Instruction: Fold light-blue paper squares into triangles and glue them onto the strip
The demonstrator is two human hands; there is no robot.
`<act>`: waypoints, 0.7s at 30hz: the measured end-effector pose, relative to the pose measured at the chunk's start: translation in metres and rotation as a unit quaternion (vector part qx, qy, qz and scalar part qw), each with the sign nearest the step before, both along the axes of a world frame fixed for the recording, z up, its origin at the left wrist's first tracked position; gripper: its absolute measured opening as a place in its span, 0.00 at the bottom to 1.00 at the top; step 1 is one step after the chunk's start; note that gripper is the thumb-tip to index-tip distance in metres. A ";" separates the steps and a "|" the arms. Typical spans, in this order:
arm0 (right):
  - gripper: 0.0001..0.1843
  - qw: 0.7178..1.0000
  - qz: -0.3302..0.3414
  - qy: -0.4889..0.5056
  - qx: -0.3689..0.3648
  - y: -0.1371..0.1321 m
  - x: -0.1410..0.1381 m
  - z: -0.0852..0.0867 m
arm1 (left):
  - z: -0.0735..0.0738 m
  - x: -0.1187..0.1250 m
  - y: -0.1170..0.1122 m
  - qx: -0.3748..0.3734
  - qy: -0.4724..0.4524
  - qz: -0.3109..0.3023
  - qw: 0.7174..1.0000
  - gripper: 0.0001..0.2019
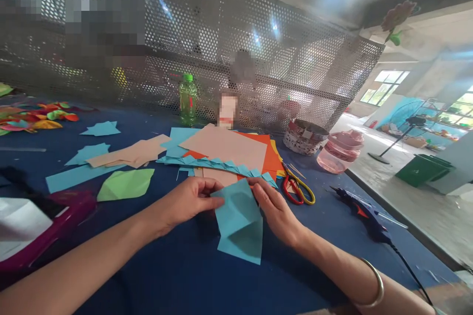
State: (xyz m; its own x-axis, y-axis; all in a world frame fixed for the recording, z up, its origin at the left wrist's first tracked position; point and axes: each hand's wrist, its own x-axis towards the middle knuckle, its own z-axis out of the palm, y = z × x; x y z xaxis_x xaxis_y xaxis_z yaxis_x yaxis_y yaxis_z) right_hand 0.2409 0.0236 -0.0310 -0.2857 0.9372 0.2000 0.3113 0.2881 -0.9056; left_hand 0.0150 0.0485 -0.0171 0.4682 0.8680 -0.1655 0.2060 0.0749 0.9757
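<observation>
Though bent, blue paper (238, 206) between grips (190, 202) (277, 214)

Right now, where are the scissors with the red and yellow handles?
In the head view, the scissors lie right of centre on the blue tabletop, at the right edge of the paper stack, just beyond the right hand.

Matt blue paper sheet (240, 211), glossy clear-plastic green bottle (188, 101), perforated metal screen (177, 59), smooth shiny metal bangle (377, 280)
</observation>
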 end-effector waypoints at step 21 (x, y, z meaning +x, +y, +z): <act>0.10 0.994 0.062 0.014 0.084 0.005 0.000 0.005 | 0.000 0.001 0.001 0.091 0.052 0.057 0.993 0.17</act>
State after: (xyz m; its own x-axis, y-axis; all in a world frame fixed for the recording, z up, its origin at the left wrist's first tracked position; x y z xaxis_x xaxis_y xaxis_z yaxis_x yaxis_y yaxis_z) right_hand 0.2413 0.0290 -0.0261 -0.3887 0.8484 0.3593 0.2403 0.4698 -0.8494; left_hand 0.0157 0.0496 -0.0174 0.3539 0.9343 -0.0436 0.3060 -0.0716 0.9493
